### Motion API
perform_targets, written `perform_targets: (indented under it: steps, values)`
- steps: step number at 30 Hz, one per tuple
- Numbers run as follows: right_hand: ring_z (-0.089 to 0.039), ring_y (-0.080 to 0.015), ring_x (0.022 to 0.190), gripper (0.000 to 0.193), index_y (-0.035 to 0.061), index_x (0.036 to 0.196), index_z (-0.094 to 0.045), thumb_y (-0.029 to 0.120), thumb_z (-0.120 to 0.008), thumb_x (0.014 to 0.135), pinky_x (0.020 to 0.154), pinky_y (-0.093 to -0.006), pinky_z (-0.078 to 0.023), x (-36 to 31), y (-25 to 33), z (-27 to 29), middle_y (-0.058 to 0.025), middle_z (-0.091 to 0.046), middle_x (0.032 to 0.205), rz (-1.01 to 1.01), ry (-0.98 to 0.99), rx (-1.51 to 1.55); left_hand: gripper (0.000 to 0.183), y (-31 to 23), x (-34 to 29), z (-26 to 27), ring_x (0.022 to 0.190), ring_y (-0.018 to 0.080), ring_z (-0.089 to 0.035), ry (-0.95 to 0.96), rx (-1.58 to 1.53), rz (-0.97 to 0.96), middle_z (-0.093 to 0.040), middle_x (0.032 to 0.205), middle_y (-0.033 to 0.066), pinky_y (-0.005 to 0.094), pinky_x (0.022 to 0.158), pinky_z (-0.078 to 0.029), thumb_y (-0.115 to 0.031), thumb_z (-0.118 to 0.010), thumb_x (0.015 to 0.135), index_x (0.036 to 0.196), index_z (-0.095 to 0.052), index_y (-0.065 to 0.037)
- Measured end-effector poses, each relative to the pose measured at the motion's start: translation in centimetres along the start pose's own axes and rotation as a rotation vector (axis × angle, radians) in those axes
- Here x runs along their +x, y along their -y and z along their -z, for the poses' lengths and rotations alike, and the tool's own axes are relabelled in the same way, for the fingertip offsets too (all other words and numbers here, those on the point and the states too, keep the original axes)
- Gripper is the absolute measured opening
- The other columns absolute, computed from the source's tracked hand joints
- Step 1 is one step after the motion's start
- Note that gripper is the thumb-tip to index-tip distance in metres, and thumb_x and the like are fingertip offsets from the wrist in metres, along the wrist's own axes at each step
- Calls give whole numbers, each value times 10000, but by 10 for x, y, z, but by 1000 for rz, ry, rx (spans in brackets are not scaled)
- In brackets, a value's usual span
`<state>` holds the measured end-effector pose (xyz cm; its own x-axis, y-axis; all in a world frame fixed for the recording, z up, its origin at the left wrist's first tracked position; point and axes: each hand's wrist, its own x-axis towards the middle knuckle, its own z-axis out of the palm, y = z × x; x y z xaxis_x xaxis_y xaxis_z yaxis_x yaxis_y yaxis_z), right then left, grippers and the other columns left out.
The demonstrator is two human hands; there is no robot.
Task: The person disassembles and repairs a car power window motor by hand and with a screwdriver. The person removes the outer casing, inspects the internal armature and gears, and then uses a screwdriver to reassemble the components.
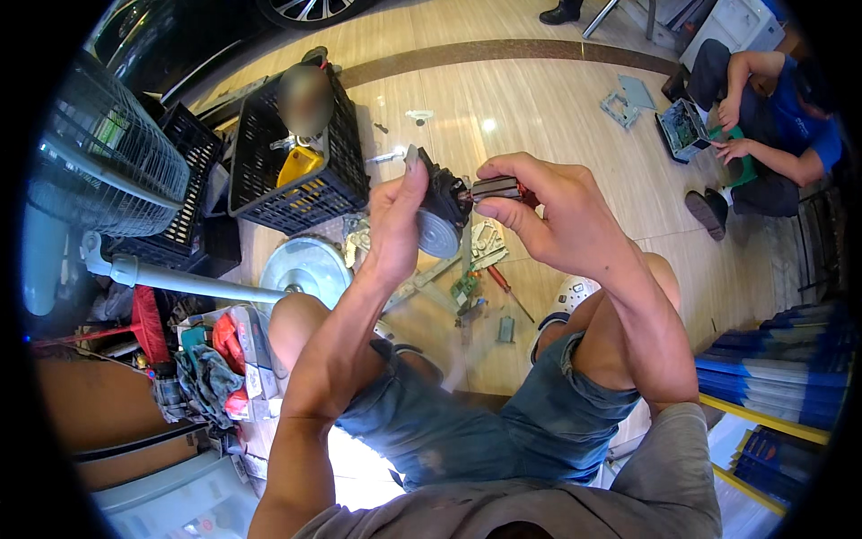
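Note:
In front of me, above my knees, my left hand point(395, 220) is closed around a black plastic part point(444, 190) with a round grey disc point(438, 235) on its underside. The thumb presses on the part's top left edge. From the right, my right hand point(570, 211) pinches a small dark tool with red on it point(496, 188) between thumb and fingers. Its narrow end meets the right side of the black part. My fingers hide the rest of the tool, so its exact kind is unclear.
On the floor below lie a red-handled screwdriver point(499, 280), a green circuit board point(465, 287) and metal scraps. A round stand base point(305, 269), black crate point(301, 202) and fan point(117, 153) are left. Another person point(763, 126) works on an opened metal case point(682, 130) at right.

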<state>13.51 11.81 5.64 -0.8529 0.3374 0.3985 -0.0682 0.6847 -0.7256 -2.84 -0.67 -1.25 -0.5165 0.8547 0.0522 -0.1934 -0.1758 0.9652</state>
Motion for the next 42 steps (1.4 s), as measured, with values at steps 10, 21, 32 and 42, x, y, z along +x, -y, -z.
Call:
perform_targets:
  steps: [10, 21, 32, 42]
  values:
    - [-682, -177, 762, 360, 6, 1098, -646, 183, -765, 808, 665, -275, -527, 0, 6, 2, -110, -710, 919, 73, 58, 69, 447, -5, 5, -3, 703, 145, -636, 21, -215, 55, -627, 805, 50, 291, 633, -530, -490, -437, 992, 930, -578, -71]
    - [-617, -127, 753, 395, -8, 1117, -642, 147, -783, 782, 694, -252, -498, 4, 4, 3, -73, -678, 897, 106, 85, 195, 573, 6, 4, 0, 681, 190, -665, 37, -381, 181, -683, 825, 109, 324, 623, -556, -584, -360, 974, 965, -610, -69]
    - [-669, -125, 739, 241, -32, 1061, -658, 55, -689, 838, 688, -251, -525, 7, 9, -13, -95, -703, 845, -96, 116, 284, 662, -6, 0, -8, 708, 177, -627, 124, -554, 290, -653, 766, 79, 310, 623, -499, -681, -358, 917, 787, -628, -91]
    - [-649, -125, 775, 265, -52, 1099, -617, 86, -663, 877, 663, -256, -527, 7, 9, -26, -99, -676, 922, -320, 157, 643, 741, -20, -4, -13, 606, 178, -555, 233, -598, 222, -618, 710, 73, 306, 563, -450, -695, -248, 931, 819, -627, -68]
